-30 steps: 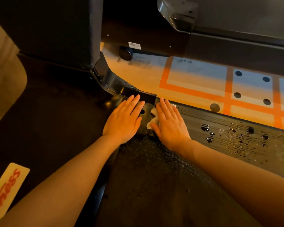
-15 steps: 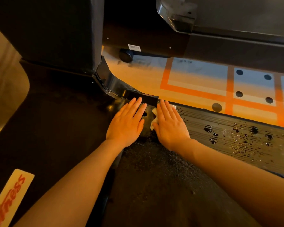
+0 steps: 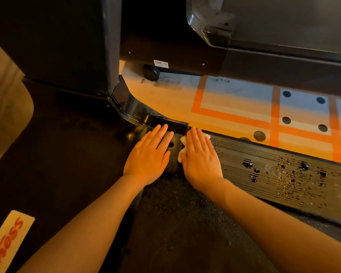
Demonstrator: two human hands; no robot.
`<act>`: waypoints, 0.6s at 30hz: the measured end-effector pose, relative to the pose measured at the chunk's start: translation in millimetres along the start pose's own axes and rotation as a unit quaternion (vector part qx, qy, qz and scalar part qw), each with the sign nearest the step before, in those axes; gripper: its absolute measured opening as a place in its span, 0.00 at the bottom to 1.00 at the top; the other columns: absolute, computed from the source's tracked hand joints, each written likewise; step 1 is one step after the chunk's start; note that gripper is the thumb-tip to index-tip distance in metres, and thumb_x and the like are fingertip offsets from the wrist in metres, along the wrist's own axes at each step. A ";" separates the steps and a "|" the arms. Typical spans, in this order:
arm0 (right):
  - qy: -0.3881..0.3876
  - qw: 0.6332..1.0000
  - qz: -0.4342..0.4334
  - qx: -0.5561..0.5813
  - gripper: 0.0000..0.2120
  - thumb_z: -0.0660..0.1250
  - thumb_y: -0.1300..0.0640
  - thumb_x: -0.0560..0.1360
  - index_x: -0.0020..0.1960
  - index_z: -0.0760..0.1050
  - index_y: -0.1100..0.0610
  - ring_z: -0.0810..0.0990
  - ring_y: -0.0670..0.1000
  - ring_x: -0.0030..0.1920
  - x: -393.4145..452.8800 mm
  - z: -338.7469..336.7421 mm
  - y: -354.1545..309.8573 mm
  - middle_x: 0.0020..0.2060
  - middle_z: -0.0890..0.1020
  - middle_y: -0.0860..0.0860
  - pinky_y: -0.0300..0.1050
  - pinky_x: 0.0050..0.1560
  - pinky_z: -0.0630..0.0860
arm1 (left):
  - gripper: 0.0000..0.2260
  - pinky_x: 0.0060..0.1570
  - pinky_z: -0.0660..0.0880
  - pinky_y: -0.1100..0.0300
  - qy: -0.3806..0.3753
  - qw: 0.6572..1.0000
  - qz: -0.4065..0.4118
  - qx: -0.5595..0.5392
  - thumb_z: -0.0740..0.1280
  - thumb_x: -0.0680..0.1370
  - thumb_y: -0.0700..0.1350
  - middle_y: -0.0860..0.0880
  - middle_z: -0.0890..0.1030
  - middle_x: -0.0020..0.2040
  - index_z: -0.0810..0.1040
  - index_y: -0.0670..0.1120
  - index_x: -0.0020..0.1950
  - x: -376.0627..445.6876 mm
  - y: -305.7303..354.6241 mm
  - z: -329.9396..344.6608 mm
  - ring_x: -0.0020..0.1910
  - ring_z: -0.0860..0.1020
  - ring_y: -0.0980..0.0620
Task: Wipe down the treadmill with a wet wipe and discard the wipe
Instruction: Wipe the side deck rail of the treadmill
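Head view, right hand [image 3: 202,158] fingers straight pressing wipe [image 3: 182,142] at side rail [image 3: 283,174] end, left hand [image 3: 149,156] flat alongside

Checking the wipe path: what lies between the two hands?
Head view: the wipe's white edge, peeking from under the right hand, and dark treadmill frame beside the left hand.

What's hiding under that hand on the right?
A white wipe lies under the right hand, pressed flat on the ridged side rail. Only its edges peek out; the rest is covered by the palm.
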State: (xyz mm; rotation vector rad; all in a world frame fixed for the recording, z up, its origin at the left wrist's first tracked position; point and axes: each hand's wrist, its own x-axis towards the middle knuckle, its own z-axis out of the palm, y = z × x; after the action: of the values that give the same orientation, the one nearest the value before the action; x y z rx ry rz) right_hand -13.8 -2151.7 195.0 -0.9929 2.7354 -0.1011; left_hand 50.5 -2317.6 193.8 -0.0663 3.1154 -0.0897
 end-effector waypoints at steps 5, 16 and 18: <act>-0.006 1.000 0.017 -0.002 0.29 0.41 0.48 0.84 0.79 0.38 0.61 0.35 0.57 0.78 23.9 -9.2 6.8 0.79 0.38 0.59 0.52 0.76 0.35 | 0.26 0.73 0.56 0.52 -0.005 1.000 0.003 0.001 0.48 0.81 0.53 0.44 0.60 0.78 0.63 0.44 0.77 0.2 -0.1 -0.9 0.77 0.59 0.46; 0.038 0.998 -0.053 0.005 0.28 0.47 0.47 0.82 0.79 0.54 0.60 0.52 0.56 0.78 -29.9 11.4 8.1 0.78 0.56 0.57 0.52 0.77 0.46 | 0.25 0.72 0.58 0.51 0.006 1.000 0.003 -0.020 0.49 0.82 0.51 0.43 0.61 0.78 0.63 0.44 0.77 -0.2 0.1 -1.4 0.77 0.60 0.45; 0.045 0.998 -0.040 0.036 0.27 0.46 0.49 0.84 0.80 0.46 0.58 0.43 0.54 0.79 -17.9 6.5 12.8 0.79 0.47 0.55 0.50 0.75 0.38 | 0.25 0.73 0.56 0.52 0.002 1.000 0.002 -0.019 0.48 0.82 0.52 0.44 0.60 0.78 0.62 0.44 0.77 -0.4 0.2 -1.3 0.77 0.58 0.46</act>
State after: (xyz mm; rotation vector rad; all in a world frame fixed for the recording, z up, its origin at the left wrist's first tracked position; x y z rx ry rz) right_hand -6.9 -2130.4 190.2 -1.1033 2.7502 -0.2616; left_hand 50.9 -2317.4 195.0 -0.0602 3.1220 -0.0304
